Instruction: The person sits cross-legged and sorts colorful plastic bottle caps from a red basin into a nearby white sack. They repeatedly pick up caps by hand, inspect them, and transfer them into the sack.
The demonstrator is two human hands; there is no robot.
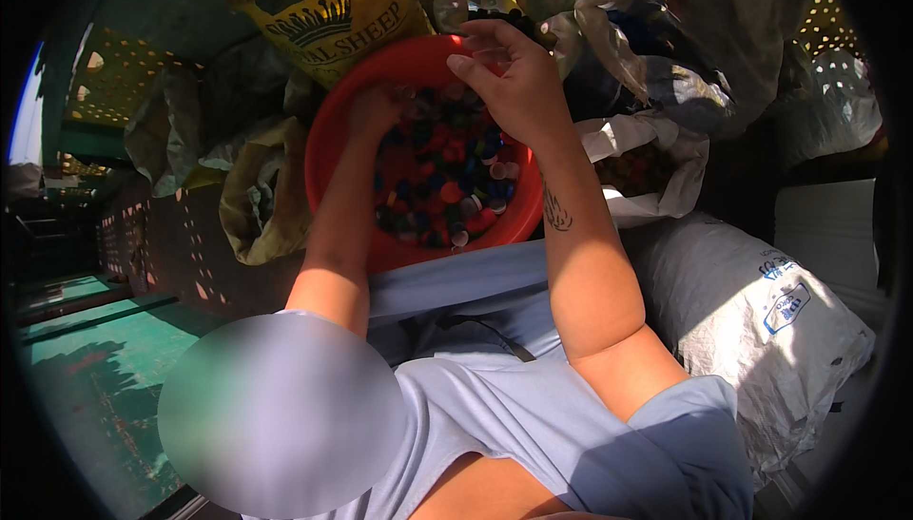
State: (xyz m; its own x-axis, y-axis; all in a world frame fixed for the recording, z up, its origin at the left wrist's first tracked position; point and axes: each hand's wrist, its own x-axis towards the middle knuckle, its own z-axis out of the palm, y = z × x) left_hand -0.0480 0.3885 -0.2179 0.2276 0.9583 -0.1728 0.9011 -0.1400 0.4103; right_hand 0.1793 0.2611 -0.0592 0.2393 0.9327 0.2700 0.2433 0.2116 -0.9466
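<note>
A round red basin rests on my lap, filled with several plastic bottle caps in red, blue, white and dark colours. My left hand reaches into the far left of the basin, its fingers down among the caps. My right hand hovers over the basin's far right side, fingers curled and pinched together; whether a cap sits between them is hidden.
A yellow printed sack stands behind the basin. Crumpled plastic bags pile up at the back right, one white bag holding more caps. A full white woven sack lies at my right. Green floor lies at left.
</note>
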